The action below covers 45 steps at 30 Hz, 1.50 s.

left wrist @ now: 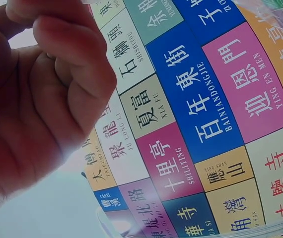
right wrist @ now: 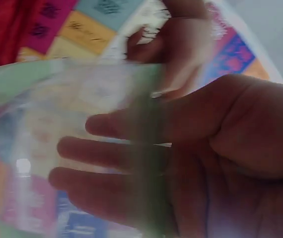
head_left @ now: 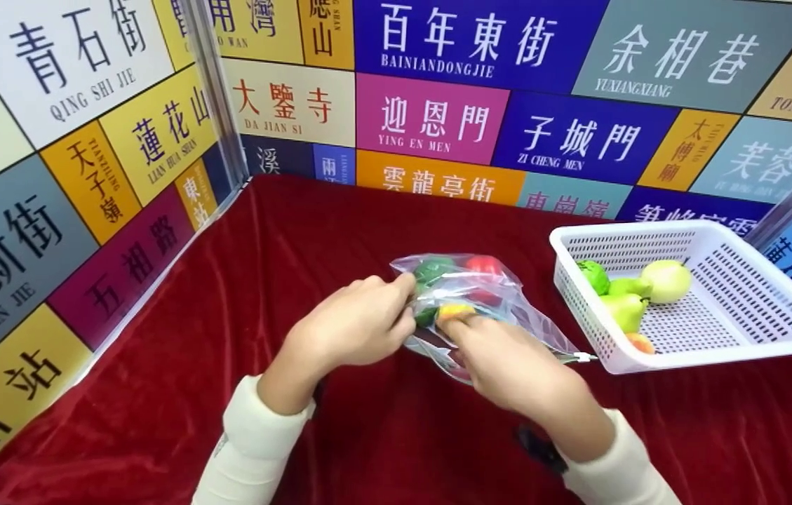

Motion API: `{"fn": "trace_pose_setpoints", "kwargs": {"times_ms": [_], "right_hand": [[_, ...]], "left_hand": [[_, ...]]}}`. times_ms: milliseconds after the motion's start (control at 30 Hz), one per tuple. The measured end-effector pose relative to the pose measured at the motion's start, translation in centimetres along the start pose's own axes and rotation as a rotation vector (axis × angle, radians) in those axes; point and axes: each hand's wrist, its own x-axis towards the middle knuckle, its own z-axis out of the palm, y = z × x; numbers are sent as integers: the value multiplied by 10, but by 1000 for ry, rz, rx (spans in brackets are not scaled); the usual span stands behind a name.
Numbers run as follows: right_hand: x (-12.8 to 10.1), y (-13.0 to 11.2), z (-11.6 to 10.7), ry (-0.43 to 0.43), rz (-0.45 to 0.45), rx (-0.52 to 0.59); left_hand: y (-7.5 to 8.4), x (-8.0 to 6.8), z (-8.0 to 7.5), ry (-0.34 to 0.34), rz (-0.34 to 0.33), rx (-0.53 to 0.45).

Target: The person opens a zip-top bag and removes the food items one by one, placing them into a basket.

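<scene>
A clear plastic bag (head_left: 501,291) lies on the red cloth (head_left: 283,231) at mid table. Inside it are a green fruit (head_left: 433,268), a red fruit (head_left: 484,265) and an orange-yellow fruit (head_left: 454,309). My left hand (head_left: 385,315) pinches the bag's near edge, fingers curled, as the left wrist view also shows of the left hand (left wrist: 47,94). My right hand (head_left: 480,337) reaches to the bag's mouth, fingertips by the orange-yellow fruit. In the blurred right wrist view, the right hand's fingers (right wrist: 111,148) lie fairly straight behind the bag's film (right wrist: 57,109).
A white perforated basket (head_left: 683,356) stands at the right with a pale apple (head_left: 667,280), green pears (head_left: 626,308) and an orange fruit (head_left: 640,343). Panels of coloured street signs (head_left: 431,116) wall the table at the left, back and right.
</scene>
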Motion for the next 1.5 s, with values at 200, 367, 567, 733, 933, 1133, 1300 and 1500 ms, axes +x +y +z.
{"fn": "trace_pose_setpoints", "kwargs": {"times_ms": [200, 367, 567, 733, 933, 1133, 1300, 1500], "right_hand": [[20, 20, 26, -81, 47, 36], [35, 34, 40, -210, 157, 131], [50, 47, 58, -314, 284, 119], [55, 55, 69, -303, 278, 129], [58, 58, 77, -285, 310, 154], [58, 56, 78, -250, 347, 163], [57, 51, 74, -265, 302, 100], [51, 43, 64, -253, 275, 121]], "left_hand": [[0, 0, 0, 6, 13, 9], [2, 1, 0, 1, 26, 6], [3, 3, 4, -3, 44, -3], [3, 4, 5, -36, 32, -9], [4, 4, 7, -52, 17, 3], [3, 4, 8, -56, 6, 2], [3, 3, 7, -64, -1, -1], [4, 2, 5, -53, 5, -14]]}}
